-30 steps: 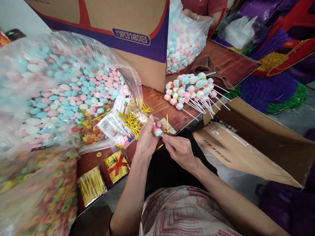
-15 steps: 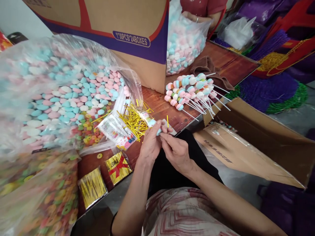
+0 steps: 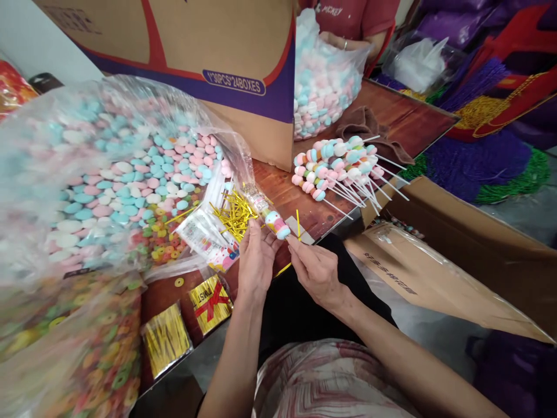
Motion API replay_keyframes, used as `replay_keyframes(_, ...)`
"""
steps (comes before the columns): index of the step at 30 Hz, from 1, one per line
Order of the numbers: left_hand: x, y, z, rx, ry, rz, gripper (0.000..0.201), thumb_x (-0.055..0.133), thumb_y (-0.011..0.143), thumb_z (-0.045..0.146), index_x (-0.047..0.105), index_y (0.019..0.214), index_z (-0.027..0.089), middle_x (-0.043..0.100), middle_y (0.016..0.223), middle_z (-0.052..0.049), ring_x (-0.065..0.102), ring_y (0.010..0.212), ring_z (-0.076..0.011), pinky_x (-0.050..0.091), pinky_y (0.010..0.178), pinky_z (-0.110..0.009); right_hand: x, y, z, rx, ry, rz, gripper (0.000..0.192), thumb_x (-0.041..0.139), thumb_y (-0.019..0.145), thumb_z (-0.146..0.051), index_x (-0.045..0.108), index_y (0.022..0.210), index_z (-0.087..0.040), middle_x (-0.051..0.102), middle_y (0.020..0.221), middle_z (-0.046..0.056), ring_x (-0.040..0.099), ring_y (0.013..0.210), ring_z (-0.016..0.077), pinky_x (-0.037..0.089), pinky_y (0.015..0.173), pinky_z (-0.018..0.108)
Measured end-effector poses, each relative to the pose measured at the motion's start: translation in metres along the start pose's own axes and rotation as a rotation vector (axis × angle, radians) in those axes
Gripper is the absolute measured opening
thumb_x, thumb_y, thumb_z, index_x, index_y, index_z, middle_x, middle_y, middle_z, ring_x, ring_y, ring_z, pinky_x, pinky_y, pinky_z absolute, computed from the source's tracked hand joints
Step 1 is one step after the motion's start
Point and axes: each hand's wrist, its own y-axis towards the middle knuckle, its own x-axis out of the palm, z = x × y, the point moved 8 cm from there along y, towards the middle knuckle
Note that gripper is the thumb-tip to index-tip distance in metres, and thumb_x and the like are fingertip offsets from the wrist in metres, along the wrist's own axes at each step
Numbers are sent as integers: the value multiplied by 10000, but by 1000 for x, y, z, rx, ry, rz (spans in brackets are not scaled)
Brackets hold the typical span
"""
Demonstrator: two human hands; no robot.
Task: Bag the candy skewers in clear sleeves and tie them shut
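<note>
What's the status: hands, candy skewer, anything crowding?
Left hand holds wrapped candy skewer. Right hand pinches its stick end. Loose gold twist ties right beside it.

a small candy-packing workshop.
bulk sweet bags (image 3: pixel 108 168), a shipping carton (image 3: pixel 195 46) and twist-tie packs (image 3: pixel 165 339) are crowded on one table (image 3: pixel 404 119).

We see pastel pink, blue and white candies (image 3: pixel 130 168) at ten o'clock, gold twist ties (image 3: pixel 232 212), a reddish-brown wood-grain table (image 3: pixel 282 186), and a tan carton (image 3: pixel 243 40) banded purple and red.
</note>
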Motion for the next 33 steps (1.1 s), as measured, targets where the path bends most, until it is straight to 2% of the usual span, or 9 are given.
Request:
replay_keyframes(4,4,6,5,9,32,-24,307,716,829,424,669,959,149,746,1029,-110,714,971,-220,515,935,-366,6,-5,-4,-49,-23,-67,376,514,933,-70,609,1296,-91,705,675,29,633,564,116,494,604,253)
replay_keyframes(10,17,-3,4,15,36,-110,251,714,836,387,670,961,174,745,1056,-87,709,966,-190,518,928,-336,2,-7,5,17,112,-4,438,528,917,-55,585,1340,-152,768,889,74,711,708,138,559,693,255)
replay_keyframes(14,20,-7,6,31,110,-137,246,734,820,359,679,974,175,739,1042,-75,693,991,-186,508,929,-311,-1,-4,4,47,159,8,443,539,915,-59,586,1344,-161,774,902,76,714,689,139,576,678,255)
replay_keyframes(19,18,-13,2,10,193,-183,257,679,866,354,667,1059,185,691,1166,-86,659,1055,-192,495,940,-313,-5,1,2,116,234,70,397,561,909,-43,612,1290,-144,770,996,104,733,772,148,584,706,238)
replay_keyframes(22,10,-18,5,98,260,-96,310,715,837,315,624,1123,237,675,1160,-50,643,1048,-161,484,931,-281,-5,4,-1,58,121,77,397,563,904,-36,597,1293,-110,772,953,112,716,704,145,555,648,249)
replay_keyframes(26,2,-25,21,340,424,69,232,768,776,230,604,941,237,644,913,7,629,859,-120,480,842,-226,-4,5,-3,-32,-74,63,384,540,925,-75,594,1300,-135,742,708,36,646,556,125,466,552,273)
replay_keyframes(29,2,-23,23,377,529,55,124,745,789,238,647,864,223,634,875,-14,609,855,-152,473,856,-254,-1,4,-4,-90,-148,32,366,541,925,-88,600,1284,-132,723,671,28,632,549,122,431,548,289)
replay_keyframes(33,-2,-17,26,398,667,42,104,699,820,236,725,920,244,666,950,-43,586,931,-197,430,943,-304,0,4,-5,-135,-171,0,335,559,911,-78,619,1238,-120,694,641,17,620,555,124,402,546,300)
